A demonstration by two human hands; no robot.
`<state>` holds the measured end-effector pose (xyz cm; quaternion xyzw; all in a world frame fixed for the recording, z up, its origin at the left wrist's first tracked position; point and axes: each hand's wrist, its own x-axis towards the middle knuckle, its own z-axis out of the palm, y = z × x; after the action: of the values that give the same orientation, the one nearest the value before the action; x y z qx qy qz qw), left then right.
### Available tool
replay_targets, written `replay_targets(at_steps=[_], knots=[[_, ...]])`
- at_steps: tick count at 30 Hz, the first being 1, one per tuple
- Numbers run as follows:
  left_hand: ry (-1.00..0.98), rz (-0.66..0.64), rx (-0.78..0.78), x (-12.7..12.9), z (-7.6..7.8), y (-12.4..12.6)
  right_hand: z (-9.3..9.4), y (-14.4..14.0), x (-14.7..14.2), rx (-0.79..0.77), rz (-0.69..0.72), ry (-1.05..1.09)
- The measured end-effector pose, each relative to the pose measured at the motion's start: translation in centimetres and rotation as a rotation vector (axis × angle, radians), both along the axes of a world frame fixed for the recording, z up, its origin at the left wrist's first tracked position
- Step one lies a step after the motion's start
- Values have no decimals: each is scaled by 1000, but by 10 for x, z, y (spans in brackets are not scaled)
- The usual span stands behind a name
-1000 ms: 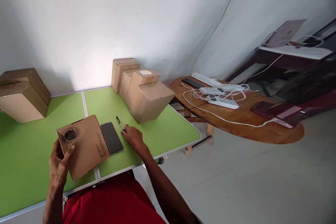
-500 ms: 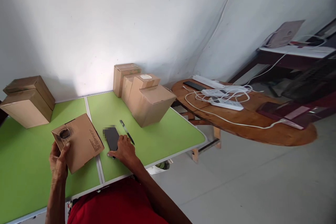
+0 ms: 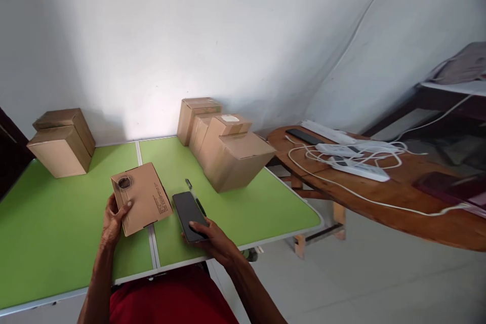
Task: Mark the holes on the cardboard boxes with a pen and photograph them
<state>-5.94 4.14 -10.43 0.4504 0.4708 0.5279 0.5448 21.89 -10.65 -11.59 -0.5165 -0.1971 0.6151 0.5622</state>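
Green folding table (image 3: 56, 223) against a white wall, seam running front to back down its middle; items as follows.

Left hand (image 3: 113, 219): closed on the near left corner of a flat cardboard box (image 3: 141, 197), thumb pressed on the top face, fingers hidden beneath. Box tilted, near edge raised off the table, straddling the seam. Printed text on its right portion; round dark mark ringed with clear tape at its far left corner.

Right hand (image 3: 213, 239): fingers loosely spread, fingertips resting on the near end of a black phone (image 3: 188, 208). Whether the phone is pinched or only touched cannot be told. Phone lies screen up, just right of the box, not touching it.

Pen (image 3: 195, 196): dark, flat on the table, just beside the phone's right edge.

Stack of closed cardboard cartons (image 3: 228, 149): far right part of the table, against the wall.

Two further cartons (image 3: 63, 140): stacked, far left corner.

Wooden round table (image 3: 398, 202): right of the green one, lower, bearing white power strips (image 3: 357, 168) with tangled white cable and a dark remote-like bar (image 3: 304, 136).

Floor: pale grey tile. Red garment at the bottom edge, on the person.
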Motion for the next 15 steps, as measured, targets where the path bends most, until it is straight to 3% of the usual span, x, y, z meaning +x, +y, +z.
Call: replay_targets(at_steps=[3, 7, 11, 15], knots=[[-32, 16, 0, 0, 2, 4, 8, -13, 1, 58, -67, 200], [-76, 5, 41, 7, 12, 18, 39, -6, -13, 218, 39, 237], [-99, -64, 77, 17, 19, 31, 68, 25, -42, 385, 209, 222], [-92, -143, 105, 18, 16, 36, 78, 66, -74, 474, 317, 193]])
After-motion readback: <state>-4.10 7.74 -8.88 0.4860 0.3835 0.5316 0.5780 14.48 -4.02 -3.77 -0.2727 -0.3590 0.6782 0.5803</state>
